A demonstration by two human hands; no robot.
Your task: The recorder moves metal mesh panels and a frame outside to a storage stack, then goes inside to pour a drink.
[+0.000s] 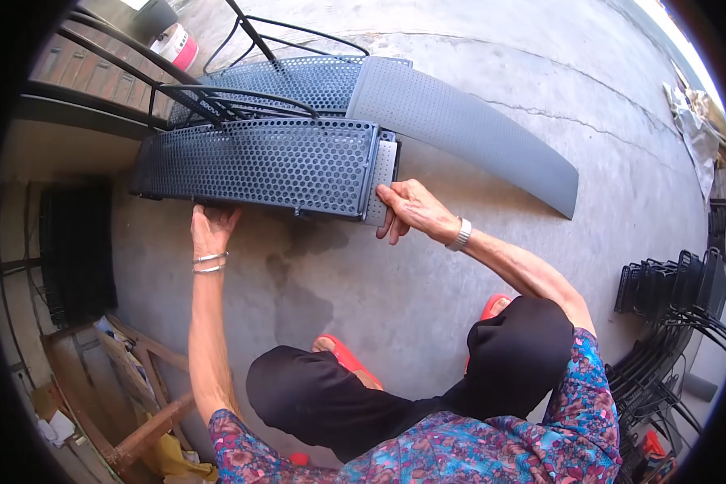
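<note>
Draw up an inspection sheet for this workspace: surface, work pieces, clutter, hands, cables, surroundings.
Surface: grey concrete floor, with a dark stain and cracks.
Work pieces: black perforated frame; grey perforated strip protruding from its right end.
Clutter: black metal parts massed at right; wooden frame with papers at lower left.
Hands: right hand pinches the strip's edge; left hand touches the frame's underside, fingertips partly hidden.
Cables: nothing seen.
Surroundings: longer grey panel beyond the frame; white-and-red bucket at upper left.

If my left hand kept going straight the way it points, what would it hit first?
Most likely the black mesh rack: the left hand reaches its lower edge, though depth there is unclear.
</note>
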